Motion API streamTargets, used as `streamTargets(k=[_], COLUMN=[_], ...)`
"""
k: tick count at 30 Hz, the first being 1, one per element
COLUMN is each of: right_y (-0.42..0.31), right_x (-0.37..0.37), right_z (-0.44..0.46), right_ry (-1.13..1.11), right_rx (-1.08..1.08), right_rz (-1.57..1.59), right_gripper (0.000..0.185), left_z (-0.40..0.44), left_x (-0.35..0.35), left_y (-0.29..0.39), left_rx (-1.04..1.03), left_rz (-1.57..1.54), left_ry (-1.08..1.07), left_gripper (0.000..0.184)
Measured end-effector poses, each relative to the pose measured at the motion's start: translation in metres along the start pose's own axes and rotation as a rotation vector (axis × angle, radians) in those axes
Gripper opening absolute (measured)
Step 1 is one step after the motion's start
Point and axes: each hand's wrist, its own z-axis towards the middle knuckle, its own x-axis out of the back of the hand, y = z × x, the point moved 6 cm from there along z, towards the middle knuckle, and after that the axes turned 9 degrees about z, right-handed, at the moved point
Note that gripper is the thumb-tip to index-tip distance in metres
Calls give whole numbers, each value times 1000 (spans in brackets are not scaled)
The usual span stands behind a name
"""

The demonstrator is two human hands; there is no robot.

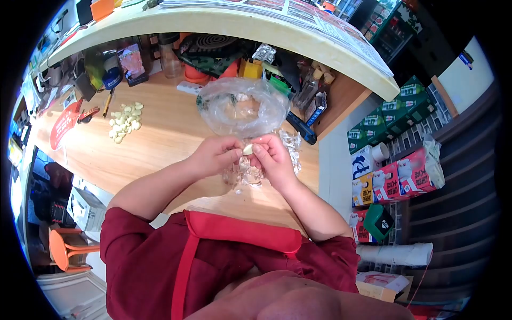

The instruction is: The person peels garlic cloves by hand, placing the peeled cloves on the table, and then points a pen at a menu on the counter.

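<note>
A pale garlic clove [248,150] is pinched between the fingertips of my left hand [220,154] and my right hand [271,157], which meet over the wooden desk [160,133]. Beneath and beside my hands lie loose, papery garlic skins [250,175]. Just beyond them stands an open clear plastic bag [216,114] with some brownish contents, hard to make out. To the left, a small pile of pale cloves [125,121] rests on the desk.
A red fan-shaped card [64,127] and a pen [108,101] lie at the left. Jars, bottles and a blue-black tool [302,128] sit under the raised shelf [213,21]. Boxes [394,175] stand on the right.
</note>
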Motion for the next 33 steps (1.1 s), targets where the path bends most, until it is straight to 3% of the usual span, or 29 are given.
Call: streamTargets(k=[5, 8, 15, 25, 33], right_y=[-1, 3, 3, 4, 5], right_x=[2, 0, -1, -3, 1], right_z=[3, 2, 4, 6, 7], right_ry=[-10, -62, -2, -37, -50], right_rx=[77, 84, 77, 116, -3], right_rz=[-87, -113, -150, -211, -108], right_gripper=[13, 12, 13, 15, 15], left_z=[-1, -3, -3, -2, -4], left_x=[9, 12, 15, 21, 21], left_y=[6, 6, 5, 7, 12], left_rx=[-90, 9, -40, -107, -222], left_rz=[140, 259, 427, 469, 468], left_ry=[133, 199, 310, 383, 379], left_gripper=[12, 11, 13, 14, 11])
